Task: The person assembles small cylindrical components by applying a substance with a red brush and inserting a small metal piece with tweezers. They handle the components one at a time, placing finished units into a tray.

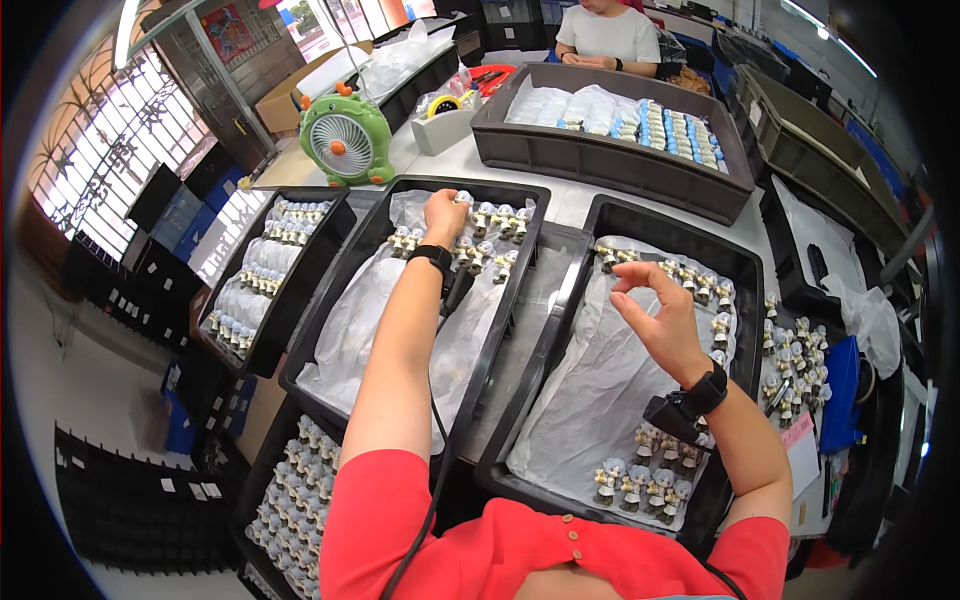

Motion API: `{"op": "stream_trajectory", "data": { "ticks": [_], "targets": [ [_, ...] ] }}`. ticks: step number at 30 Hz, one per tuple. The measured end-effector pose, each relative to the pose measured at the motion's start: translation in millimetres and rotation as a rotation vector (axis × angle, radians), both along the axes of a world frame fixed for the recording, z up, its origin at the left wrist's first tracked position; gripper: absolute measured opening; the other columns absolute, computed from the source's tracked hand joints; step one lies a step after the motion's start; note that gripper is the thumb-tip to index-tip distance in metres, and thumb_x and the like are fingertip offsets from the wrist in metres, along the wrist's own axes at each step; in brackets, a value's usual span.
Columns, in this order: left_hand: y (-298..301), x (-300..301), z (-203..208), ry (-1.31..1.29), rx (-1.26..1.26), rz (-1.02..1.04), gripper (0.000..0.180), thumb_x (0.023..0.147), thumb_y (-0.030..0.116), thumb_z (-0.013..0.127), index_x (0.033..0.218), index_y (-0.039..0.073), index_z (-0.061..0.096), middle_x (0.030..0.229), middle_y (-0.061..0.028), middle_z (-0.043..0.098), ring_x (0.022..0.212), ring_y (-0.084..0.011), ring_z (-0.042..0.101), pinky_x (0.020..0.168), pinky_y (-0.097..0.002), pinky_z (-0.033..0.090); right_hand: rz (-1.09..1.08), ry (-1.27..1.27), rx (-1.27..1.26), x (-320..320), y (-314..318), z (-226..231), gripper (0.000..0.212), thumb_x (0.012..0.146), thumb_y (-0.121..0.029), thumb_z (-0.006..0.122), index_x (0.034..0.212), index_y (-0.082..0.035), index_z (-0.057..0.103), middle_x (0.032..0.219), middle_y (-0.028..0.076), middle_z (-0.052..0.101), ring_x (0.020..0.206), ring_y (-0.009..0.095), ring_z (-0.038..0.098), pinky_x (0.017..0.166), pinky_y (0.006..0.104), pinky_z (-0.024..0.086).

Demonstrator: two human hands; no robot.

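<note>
At the far end of the paper-lined left black tray [303, 372], my left hand [442, 217] is closed round a small figurine [463, 198] with a pale blue-grey head, partly hidden by the fingers. Rows of like figurines [484, 217] stand beside it. Over the right black tray [520, 432], my right hand [660, 315] hangs with thumb and forefinger curved and apart, nothing between them. Figurines [635, 484] stand at that tray's near end, and others line its far and right sides. Both wrists wear black straps with a small dark device.
A green fan [345, 138] stands behind the left tray. A large brown-grey crate [610, 168] holds blue-topped figurines; a person in white [608, 40] sits beyond it. Loose figurines [795, 365] lie at right near a blue bin [843, 395]. More figurine trays [268, 270] stand at left.
</note>
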State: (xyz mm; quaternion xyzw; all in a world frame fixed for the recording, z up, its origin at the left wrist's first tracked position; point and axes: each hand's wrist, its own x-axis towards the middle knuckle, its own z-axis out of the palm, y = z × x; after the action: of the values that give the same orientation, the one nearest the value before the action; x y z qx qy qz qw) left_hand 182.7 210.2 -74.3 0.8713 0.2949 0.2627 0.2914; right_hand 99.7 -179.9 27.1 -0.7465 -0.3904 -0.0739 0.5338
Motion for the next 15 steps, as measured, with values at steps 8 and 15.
{"op": "stream_trajectory", "data": {
  "ticks": [8,15],
  "targets": [
    [4,-7,5,0.107,0.045,-0.105,0.039,0.063,0.021,0.074,0.097,0.004,0.065,0.095,-0.015,0.065,0.093,-0.028,0.06,0.083,-0.034,0.046,-0.033,0.013,-0.023,7,-2,-3,0.025,0.076,-0.007,0.062,0.1,-0.002,0.058,0.08,0.006,0.063,0.08,0.016,0.06,0.077,0.028,0.045],
    [-18,-19,10,-0.047,0.21,0.088,0.032,0.065,0.022,0.072,0.092,0.005,0.065,0.093,-0.017,0.064,0.089,-0.0302,0.06,0.08,-0.0371,0.047,-0.046,0.025,-0.053,12,-1,-9,0.021,0.076,-0.01,0.062,0.096,-0.003,0.06,0.079,0.007,0.063,0.075,0.016,0.06,0.072,0.0281,0.045]
  ]
}}
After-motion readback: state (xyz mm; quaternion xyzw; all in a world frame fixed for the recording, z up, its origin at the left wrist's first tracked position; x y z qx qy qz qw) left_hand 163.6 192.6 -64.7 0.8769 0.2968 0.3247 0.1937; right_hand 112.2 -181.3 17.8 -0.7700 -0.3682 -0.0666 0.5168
